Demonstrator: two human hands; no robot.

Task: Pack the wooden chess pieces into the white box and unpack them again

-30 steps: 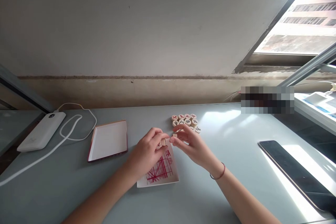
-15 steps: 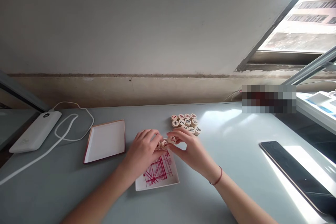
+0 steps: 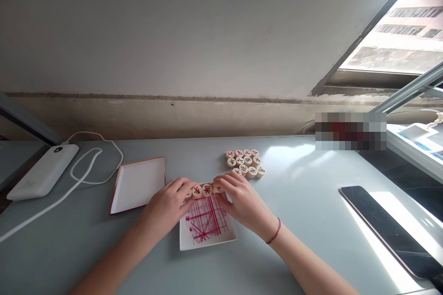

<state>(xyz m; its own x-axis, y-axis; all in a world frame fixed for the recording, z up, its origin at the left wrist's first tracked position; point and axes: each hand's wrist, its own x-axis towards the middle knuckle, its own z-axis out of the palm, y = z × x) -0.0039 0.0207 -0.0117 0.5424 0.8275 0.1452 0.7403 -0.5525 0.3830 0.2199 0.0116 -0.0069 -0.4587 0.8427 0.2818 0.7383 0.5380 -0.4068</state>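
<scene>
Wood, pale and round, makes up the row (image 3: 206, 189) of discs between the two hands, lined up along the far edge of the tray (image 3: 187, 245); whether each disc rests on its floor I cannot tell. The left hand (image 3: 169, 197) has finger and thumb closed about the row's left end, one behind and one in front, its other fingers bent and lying close together. The right hand (image 3: 239, 194) takes the opposite end likewise, fingers pressed together over the last disc, thumb in front, so that disc is mostly hidden. Held from both ends, the discs are probably kept pressed against one another, which would stop the line from parting in the middle. Their red characters face up, readable from above. The tray's straight far side likely serves as a guide for the row, and it leaves the red lines printed nearer the person uncovered. Just beyond the right hand, the pile (image 3: 248, 161) of more discs stands on the desk (image 3: 284, 262) in close ranks, presumably so that they stay together and within easy reach. The second tray (image 3: 140, 187) lies hollow side up beyond the left hand, apart from the first, perhaps put there to leave elbow room.
</scene>
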